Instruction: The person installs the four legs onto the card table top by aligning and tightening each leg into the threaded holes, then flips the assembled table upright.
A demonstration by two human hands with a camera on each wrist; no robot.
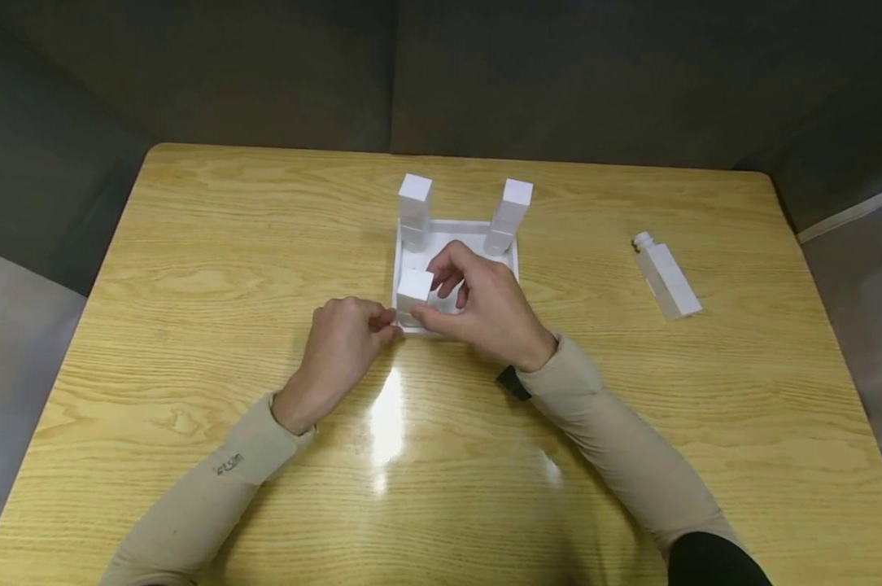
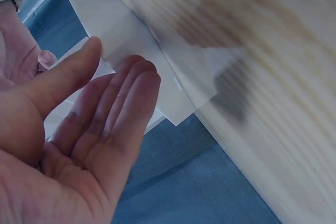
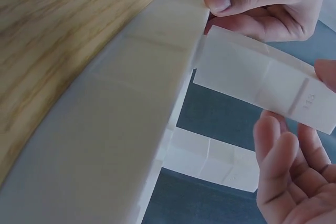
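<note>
One white post (image 1: 415,295) stands between pinching right fingers (image 1: 450,257); left fingers (image 1: 368,309) pinch the tray (image 1: 459,227).

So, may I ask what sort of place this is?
Probably an indoor, screened-off workstation, though I cannot be certain. A wood-grain table stands before dark panels, and on it are a white tray with upright posts and one loose post.
</note>
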